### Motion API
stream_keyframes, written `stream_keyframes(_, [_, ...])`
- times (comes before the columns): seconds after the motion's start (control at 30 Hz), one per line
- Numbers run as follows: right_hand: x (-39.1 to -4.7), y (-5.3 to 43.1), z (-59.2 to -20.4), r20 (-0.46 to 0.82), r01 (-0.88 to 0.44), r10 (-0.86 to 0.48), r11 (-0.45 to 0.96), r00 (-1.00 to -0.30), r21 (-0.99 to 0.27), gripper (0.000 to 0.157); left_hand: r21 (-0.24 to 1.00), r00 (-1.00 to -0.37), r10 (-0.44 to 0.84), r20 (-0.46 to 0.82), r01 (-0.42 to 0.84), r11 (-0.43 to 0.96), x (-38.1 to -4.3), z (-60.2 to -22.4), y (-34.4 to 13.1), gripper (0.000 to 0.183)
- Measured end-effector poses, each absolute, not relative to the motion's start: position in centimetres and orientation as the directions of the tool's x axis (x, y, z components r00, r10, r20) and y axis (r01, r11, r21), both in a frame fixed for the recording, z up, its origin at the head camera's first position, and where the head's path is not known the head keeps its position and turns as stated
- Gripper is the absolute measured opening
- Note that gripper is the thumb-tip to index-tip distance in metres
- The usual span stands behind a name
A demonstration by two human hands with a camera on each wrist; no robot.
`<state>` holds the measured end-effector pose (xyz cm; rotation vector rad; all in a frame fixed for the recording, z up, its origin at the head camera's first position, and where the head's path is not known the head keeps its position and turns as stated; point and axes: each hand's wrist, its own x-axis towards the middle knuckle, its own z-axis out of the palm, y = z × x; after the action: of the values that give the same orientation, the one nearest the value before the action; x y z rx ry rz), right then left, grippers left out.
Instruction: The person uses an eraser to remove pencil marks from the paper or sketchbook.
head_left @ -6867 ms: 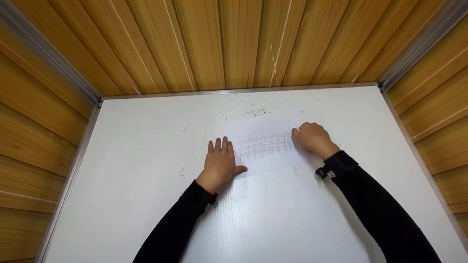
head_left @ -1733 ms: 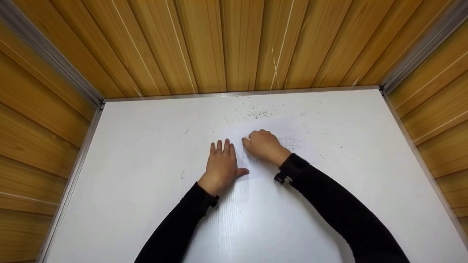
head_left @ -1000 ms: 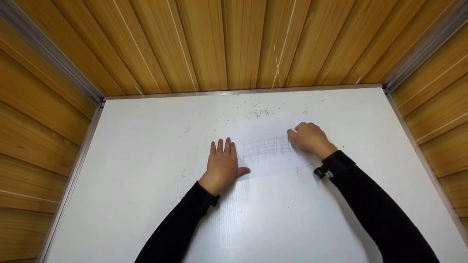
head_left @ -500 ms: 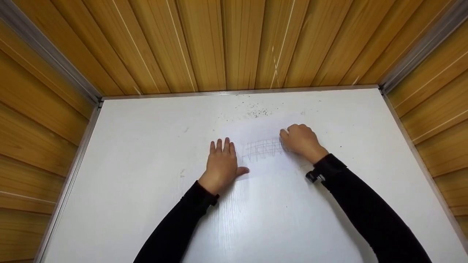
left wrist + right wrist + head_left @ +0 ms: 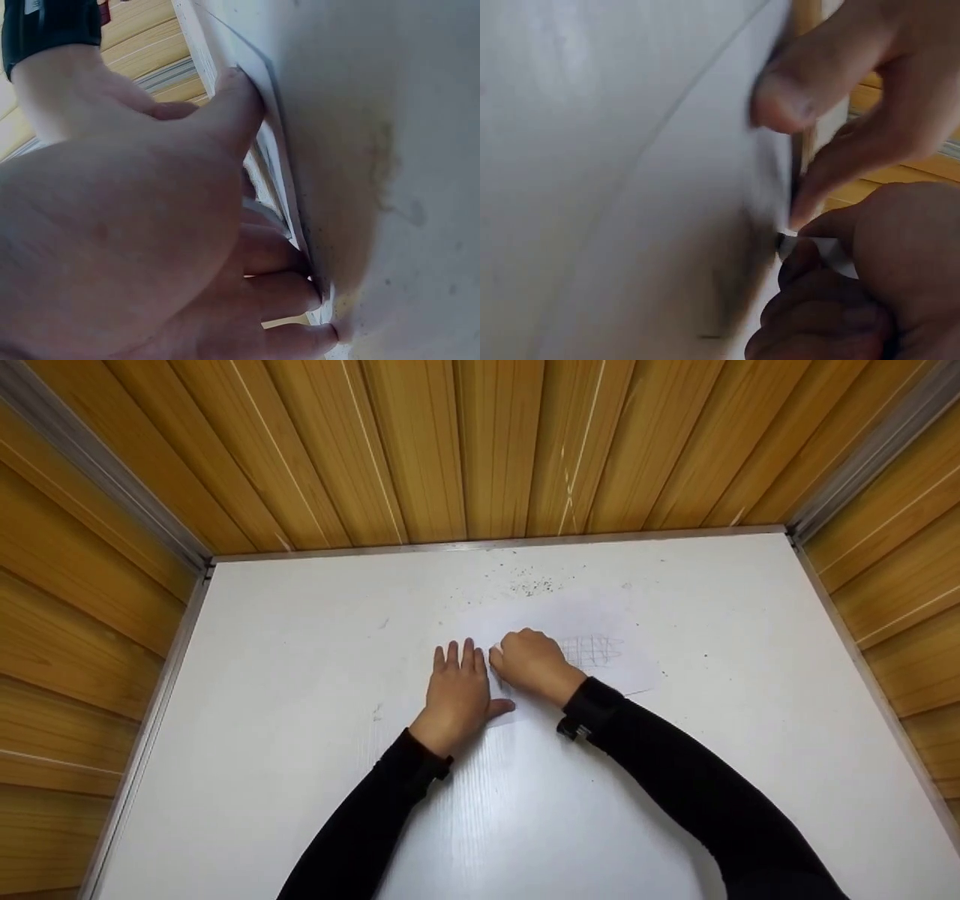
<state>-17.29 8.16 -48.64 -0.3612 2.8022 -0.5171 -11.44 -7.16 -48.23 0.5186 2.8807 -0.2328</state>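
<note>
A white sheet of paper [image 5: 596,611] lies on the table, with a hand-drawn pencil grid [image 5: 596,649] across its middle. My left hand [image 5: 456,694] rests flat over the sheet's left edge, fingers straight and thumb out on its lower corner. Close beside those fingers, my right hand [image 5: 531,661] is curled over the left end of the grid and hides it. The right wrist view shows it pinching a small white eraser [image 5: 831,252] with a dark smudged end, down at the paper. The left wrist view shows the left thumb [image 5: 238,101] on the sheet's edge.
The white table [image 5: 300,660] carries dark crumbs [image 5: 532,585] behind the paper and faint smudges to its left. Wood-patterned panels [image 5: 427,450] with grey metal edging enclose the back and both sides.
Over the last second my right hand has swept from the grid's right end leftward to beside my left hand, as it also stood earlier. The left hand stays in place.
</note>
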Motion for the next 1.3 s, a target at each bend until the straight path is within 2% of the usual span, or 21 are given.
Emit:
stream_keyframes(0.2, [-18.0,10.5,-48.9,-0.227,-0.157,-0.257,0.911,-0.939,-0.381,0.053,-0.109,-0.920,0.311,-0.238,0.344,0.933,-11.6,-48.1,-7.0,0.112])
stream_keyframes(0.5, [-18.5,21.7,-48.4,-0.245,0.008,-0.091,0.926,-0.965,-0.376,0.061,-0.121,-0.920,0.305,-0.248,0.341,0.932,-11.7,-47.5,-7.3,0.113])
stream_keyframes(0.67, [-18.4,24.7,-48.7,-0.260,0.044,-0.056,0.930,-0.964,-0.365,0.061,-0.126,-0.921,0.295,-0.255,0.334,0.934,-11.7,-47.7,-7.4,0.113])
stream_keyframes(0.97, [-17.4,23.6,-48.5,-0.252,0.028,-0.071,0.929,-0.965,-0.370,0.059,-0.101,-0.918,0.310,-0.248,0.343,0.934,-11.4,-48.0,-7.3,0.113])
stream_keyframes(1.3, [-17.0,14.6,-48.0,-0.219,-0.088,-0.197,0.900,-0.956,-0.426,0.054,-0.117,-0.921,0.319,-0.224,0.350,0.929,-11.3,-47.8,-7.0,0.113])
